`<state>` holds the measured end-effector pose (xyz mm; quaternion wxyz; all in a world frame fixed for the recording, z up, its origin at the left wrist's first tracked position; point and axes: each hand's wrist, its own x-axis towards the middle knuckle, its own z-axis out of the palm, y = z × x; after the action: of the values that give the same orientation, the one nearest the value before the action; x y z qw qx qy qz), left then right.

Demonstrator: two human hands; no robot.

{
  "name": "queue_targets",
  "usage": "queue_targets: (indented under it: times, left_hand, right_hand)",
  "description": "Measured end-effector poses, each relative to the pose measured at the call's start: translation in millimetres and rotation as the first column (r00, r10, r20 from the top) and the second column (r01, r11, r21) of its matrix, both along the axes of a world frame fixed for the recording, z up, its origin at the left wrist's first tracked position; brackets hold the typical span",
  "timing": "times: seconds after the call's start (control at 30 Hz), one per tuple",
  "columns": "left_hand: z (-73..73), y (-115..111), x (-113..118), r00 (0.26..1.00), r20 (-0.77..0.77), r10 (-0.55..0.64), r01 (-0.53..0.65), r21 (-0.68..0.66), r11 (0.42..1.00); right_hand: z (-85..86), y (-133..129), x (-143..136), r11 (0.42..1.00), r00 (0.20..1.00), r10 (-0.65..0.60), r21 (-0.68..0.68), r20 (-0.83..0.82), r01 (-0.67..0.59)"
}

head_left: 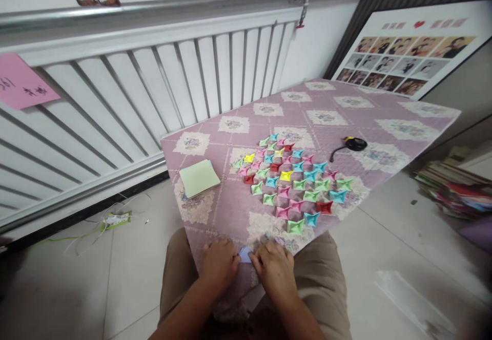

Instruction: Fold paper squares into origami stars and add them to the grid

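A small folded piece of pale blue-violet paper lies at the near corner of the table, between my two hands. My left hand pinches its left side with fingers curled, and my right hand presses on its right side the same way. The fingers hide the paper's edges. Beyond my hands, several small folded paper boats in green, pink, blue, red and yellow stand in rows. Left of them lies a stack of pale green square paper.
A purple floral cloth covers the table. A black coiled object with a short cord lies to the right. A white radiator borders the far left side. A photo board leans behind. A power strip sits on the floor.
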<state>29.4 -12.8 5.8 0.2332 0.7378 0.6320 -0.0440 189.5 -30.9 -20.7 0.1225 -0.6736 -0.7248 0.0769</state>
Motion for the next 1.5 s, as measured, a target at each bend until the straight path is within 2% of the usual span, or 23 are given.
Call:
queue_targets:
  times: [0.23, 0.47, 0.53, 0.63, 0.73, 0.8, 1.0, 1.23, 1.5]
  left_hand:
    - [4.5, 8, -1, 1.0, -0.009, -0.015, 0.015, -0.054, 0.998]
    - [7.8, 9, -1, 0.999, -0.007, -0.035, 0.035, -0.049, 0.998]
    - [8.1, 8, -2, 0.999, -0.001, -0.035, 0.035, -0.047, 0.998]
    - [6.8, 7, -3, 0.999, 0.015, -0.04, 0.041, -0.039, 0.998]
    - [4.3, 7, -4, 0.998, 0.036, -0.044, 0.045, -0.03, 0.999]
    - [2.5, 7, -6, 0.998, 0.051, -0.04, 0.042, -0.022, 0.999]
    - [-3.8, 3, -17, 0.992, 0.114, -0.054, 0.058, -0.029, 0.998]
    - [-8.4, -6, -19, 0.992, 0.124, -0.031, 0.032, -0.005, 0.999]
    - [-8.3, -11, -16, 0.993, 0.116, -0.007, 0.003, 0.03, 1.0]
  right_hand:
    - [-2.1, -3, 1, 0.997, 0.997, -0.011, 0.077, -0.077, 0.017]
    - [-10.6, -6, 7, 0.989, 0.99, -0.017, 0.146, -0.14, 0.037]
    - [-13.5, -9, 7, 0.978, 0.99, 0.019, 0.209, -0.142, 0.012]
    - [-17.6, -18, 3, 0.95, 0.983, 0.158, 0.287, -0.093, -0.126]
    - [-23.8, -27, -5, 0.923, 0.96, 0.28, 0.276, -0.001, -0.269]
    - [-29.1, -32, -8, 0.916, 0.953, 0.302, 0.265, 0.035, -0.3]
    - [-37.6, -35, -7, 0.912, 0.954, 0.293, 0.283, 0.057, -0.297]
    - [-36.8, -34, -7, 0.896, 0.946, 0.299, 0.302, 0.129, -0.324]
    - [-30.9, -31, -6, 0.9, 0.924, 0.324, 0.237, 0.202, -0.367]
